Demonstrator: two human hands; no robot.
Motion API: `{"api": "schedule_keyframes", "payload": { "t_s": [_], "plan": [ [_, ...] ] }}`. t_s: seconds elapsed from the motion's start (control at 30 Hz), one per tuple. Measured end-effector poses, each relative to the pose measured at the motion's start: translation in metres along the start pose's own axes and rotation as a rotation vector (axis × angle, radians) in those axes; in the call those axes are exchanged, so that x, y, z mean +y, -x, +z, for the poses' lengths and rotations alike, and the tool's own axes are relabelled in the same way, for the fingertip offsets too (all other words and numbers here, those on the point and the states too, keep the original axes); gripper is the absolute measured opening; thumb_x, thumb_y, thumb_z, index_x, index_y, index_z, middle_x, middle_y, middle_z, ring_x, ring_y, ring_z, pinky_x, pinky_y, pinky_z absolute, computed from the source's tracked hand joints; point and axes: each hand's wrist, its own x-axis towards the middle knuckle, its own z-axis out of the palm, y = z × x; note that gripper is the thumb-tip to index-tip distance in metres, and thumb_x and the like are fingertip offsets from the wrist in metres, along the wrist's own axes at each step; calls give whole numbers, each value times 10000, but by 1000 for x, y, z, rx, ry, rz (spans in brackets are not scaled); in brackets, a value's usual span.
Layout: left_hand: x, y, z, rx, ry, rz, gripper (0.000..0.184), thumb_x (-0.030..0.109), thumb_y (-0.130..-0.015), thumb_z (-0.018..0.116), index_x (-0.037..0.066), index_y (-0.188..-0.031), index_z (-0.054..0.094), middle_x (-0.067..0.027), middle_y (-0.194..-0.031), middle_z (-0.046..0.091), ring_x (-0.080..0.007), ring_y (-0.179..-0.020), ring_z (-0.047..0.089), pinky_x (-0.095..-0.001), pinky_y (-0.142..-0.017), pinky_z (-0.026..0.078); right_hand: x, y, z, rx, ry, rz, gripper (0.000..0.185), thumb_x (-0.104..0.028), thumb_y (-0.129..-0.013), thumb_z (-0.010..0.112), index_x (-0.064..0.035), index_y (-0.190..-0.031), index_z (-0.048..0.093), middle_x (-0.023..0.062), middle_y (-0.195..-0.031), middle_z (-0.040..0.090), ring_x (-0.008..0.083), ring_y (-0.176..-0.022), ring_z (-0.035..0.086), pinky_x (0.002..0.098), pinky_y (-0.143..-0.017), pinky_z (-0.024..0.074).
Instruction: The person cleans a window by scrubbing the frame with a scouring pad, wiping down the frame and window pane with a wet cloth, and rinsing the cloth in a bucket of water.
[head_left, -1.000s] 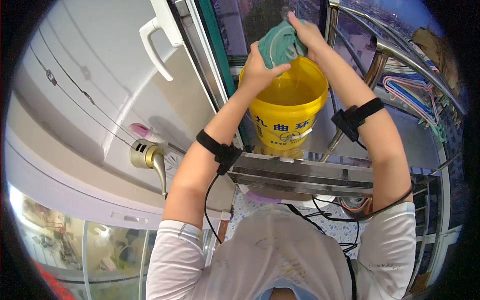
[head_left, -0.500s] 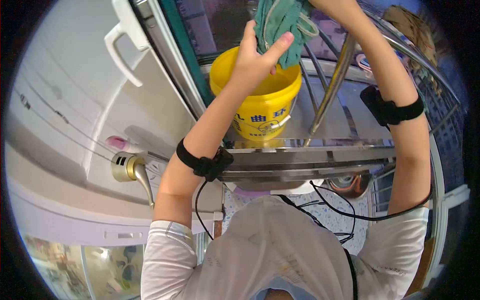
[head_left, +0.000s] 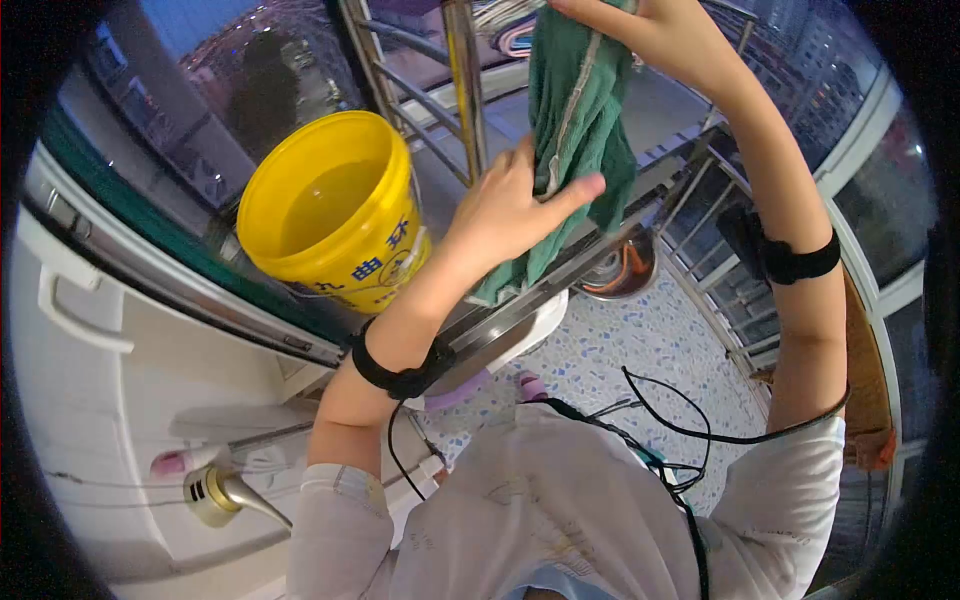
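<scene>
A green towel [head_left: 583,120] with a pale seam hangs in folds from the top of the view, right of the bucket. At its upper end my right hand [head_left: 668,40] grips it, the fingertips partly cut off by the frame edge. My left hand [head_left: 515,208] holds the towel lower down, thumb stretched across its front and the other fingers partly hidden by cloth. To the left, a yellow bucket [head_left: 385,235] with blue characters stands near the window frame, with liquid visible inside it.
A metal rail [head_left: 466,90] rises behind the bucket. Below the towel, a metal basin [head_left: 625,268] rests on the speckled floor [head_left: 640,330]. Black cables [head_left: 708,420] loop in front of my body. A door handle [head_left: 255,500] is at lower left.
The view has swung right, so the bucket now appears further left. The towel has gone from above the bucket to its right side and hangs longer, both hands still on it.
</scene>
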Motion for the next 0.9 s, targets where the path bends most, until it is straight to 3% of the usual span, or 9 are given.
{"api": "schedule_keyframes", "payload": {
  "t_s": [0.17,0.23,0.37,0.5,0.53,0.63,0.7,0.77,0.9],
  "plan": [
    [19,-5,1,109,-484,10,1106,756,-580,684,-56,-1285,426,-272,-1119,533,-438,-1068,545,-456,-929,438,-2,22,-28,-27,24,274,329,-267,-850,661,40,-780,563,104,-630,513,154,-614,504,337,-579,417],
    [10,-16,9,290,-259,350,1143,655,-569,774,-55,-1352,339,-281,-1228,459,-425,-1137,493,-446,-979,403,-11,26,-28,78,-10,215,314,-252,-846,669,32,-768,562,77,-623,522,125,-612,503,313,-574,424],
    [7,-33,56,190,302,279,1208,493,-569,868,-33,-1419,189,-229,-1298,420,-360,-1194,459,-432,-1020,371,-3,21,-29,3,-137,281,287,-244,-856,665,15,-778,569,41,-641,533,98,-633,506,284,-580,425],
    [9,-41,81,129,745,47,976,298,-640,874,8,-1363,286,-173,-1302,471,-248,-1179,488,-367,-964,418,0,15,-13,144,-378,263,245,-243,-883,642,-15,-818,582,-1,-676,536,70,-659,504,248,-588,412],
    [8,-42,81,178,786,11,685,149,-724,809,6,-1274,427,-127,-1231,558,-194,-1093,549,-325,-920,439,-1,13,-10,138,-424,241,250,-246,-883,643,-14,-814,583,1,-676,536,72,-661,505,247,-589,413],
    [25,-36,55,311,1004,-202,439,17,-786,709,-3,-1189,534,-99,-1122,625,-187,-989,603,-316,-850,482,-6,15,-14,125,-476,180,252,-253,-887,642,-11,-845,585,7,-719,560,70,-677,520,247,-597,423],
    [56,-20,15,327,1122,-296,295,108,-938,526,28,-1221,504,-88,-1170,604,-216,-1033,612,-383,-852,538,-7,23,-21,243,-631,146,222,-220,-887,627,-4,-906,585,53,-746,580,117,-690,547,264,-640,449],
    [45,-21,-20,149,1233,8,323,230,-988,420,34,-1229,509,-103,-1195,593,-236,-1077,595,-399,-885,534,24,49,-18,275,-462,191,436,-397,-866,660,-26,-1089,606,41,-964,632,145,-879,606,261,-825,463],
    [44,-22,-57,494,1253,-85,281,152,-951,495,48,-1212,492,-114,-1096,625,-254,-961,633,-431,-804,550,31,84,22,-246,-885,285,510,-372,-823,702,-40,-1172,535,61,-1027,581,164,-1005,575,273,-754,504]
  ]
}}
